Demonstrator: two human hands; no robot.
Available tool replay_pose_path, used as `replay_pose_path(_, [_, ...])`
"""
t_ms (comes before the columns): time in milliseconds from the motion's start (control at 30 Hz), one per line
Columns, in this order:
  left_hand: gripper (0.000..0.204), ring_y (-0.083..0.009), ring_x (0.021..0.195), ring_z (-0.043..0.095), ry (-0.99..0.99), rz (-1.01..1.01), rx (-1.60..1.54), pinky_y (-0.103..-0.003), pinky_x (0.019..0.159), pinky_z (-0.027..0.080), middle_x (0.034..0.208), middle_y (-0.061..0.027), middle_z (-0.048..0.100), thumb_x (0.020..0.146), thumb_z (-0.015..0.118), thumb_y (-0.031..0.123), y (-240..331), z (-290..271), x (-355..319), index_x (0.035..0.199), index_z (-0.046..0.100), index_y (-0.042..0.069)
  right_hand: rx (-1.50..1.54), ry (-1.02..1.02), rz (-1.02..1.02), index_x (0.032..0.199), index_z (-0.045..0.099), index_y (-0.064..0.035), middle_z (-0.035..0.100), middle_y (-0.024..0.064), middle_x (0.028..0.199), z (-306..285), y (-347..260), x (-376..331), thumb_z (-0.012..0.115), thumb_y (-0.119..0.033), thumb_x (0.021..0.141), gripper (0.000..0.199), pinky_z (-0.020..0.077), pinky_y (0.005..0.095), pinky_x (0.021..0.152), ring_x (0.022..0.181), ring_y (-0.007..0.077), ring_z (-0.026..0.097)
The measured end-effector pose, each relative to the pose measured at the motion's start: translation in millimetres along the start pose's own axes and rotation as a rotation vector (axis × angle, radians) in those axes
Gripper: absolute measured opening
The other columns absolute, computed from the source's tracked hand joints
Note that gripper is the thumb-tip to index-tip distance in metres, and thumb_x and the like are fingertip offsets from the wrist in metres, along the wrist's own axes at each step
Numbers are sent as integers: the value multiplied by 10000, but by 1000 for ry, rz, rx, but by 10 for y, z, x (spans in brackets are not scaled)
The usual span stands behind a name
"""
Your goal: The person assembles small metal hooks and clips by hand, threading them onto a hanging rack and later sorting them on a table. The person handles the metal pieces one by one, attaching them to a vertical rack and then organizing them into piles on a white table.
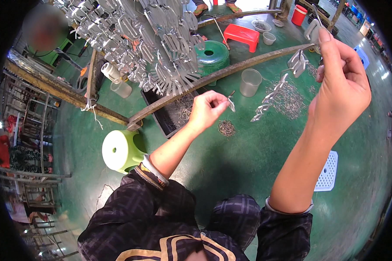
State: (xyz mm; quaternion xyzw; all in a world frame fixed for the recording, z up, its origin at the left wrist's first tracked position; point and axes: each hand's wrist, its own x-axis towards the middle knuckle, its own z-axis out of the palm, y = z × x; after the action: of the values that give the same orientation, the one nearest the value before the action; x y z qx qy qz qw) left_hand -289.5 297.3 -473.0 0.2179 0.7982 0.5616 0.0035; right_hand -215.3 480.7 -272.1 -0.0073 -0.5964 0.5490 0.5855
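Note:
My left hand (207, 108) is raised over the green floor, pinching a small silvery metal piece (231, 103) between thumb and fingers. My right hand (342, 85) is lifted higher at the right, fingers closed on a thin wire from which a string of flat shiny metal pieces (272, 93) hangs down toward the left. More of these pieces (299, 62) dangle near the fingers. A large bunch of similar metal parts (161, 48) hangs from a rack at upper left, above a rusty curved bar (222, 75).
A black tray (167, 115) of small hooks lies on the floor, with loose piles (289, 100) nearby. Around it stand clear plastic cups (250, 82), a light green stool (119, 150), a dark green stool (211, 54), a red stool (241, 35) and a white perforated stool (327, 172).

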Motion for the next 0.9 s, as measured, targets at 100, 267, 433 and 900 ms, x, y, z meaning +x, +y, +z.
replay_pose_path(100, [114, -16, 607, 516, 197, -31, -3, -199, 565, 441, 711, 30, 639, 803, 718, 113, 56, -37, 162, 833, 691, 6, 3, -15, 8, 809, 684, 41, 568, -8, 633, -69, 66, 22, 754, -58, 760, 131, 270, 176, 467, 509, 23, 399])
replay_pose_path(267, [173, -43, 550, 538, 552, -75, 11, -216, 542, 452, 647, 6, 637, 805, 712, 154, 25, -64, 565, 842, 696, -14, -21, 46, 87, 786, 663, 46, 529, -51, 586, -75, 24, -22, 754, -24, 757, 119, 260, 137, 482, 515, -18, 410])
replay_pose_path(433, [195, -83, 555, 578, 727, -45, 160, -260, 568, 479, 632, -58, 658, 760, 727, 173, 60, -36, 833, 851, 713, 1, -92, 81, 127, 791, 664, 42, 521, -52, 591, -174, 87, -26, 756, -35, 761, 123, 249, 140, 481, 519, -14, 390])
replay_pose_path(900, [220, -124, 580, 615, 865, -107, 213, -289, 587, 491, 646, -79, 661, 749, 725, 184, -125, -91, 1077, 856, 712, -7, -109, 106, 139, 798, 666, 34, 547, -34, 610, -314, 235, -15, 758, -55, 769, 131, 227, 148, 466, 497, -9, 355])
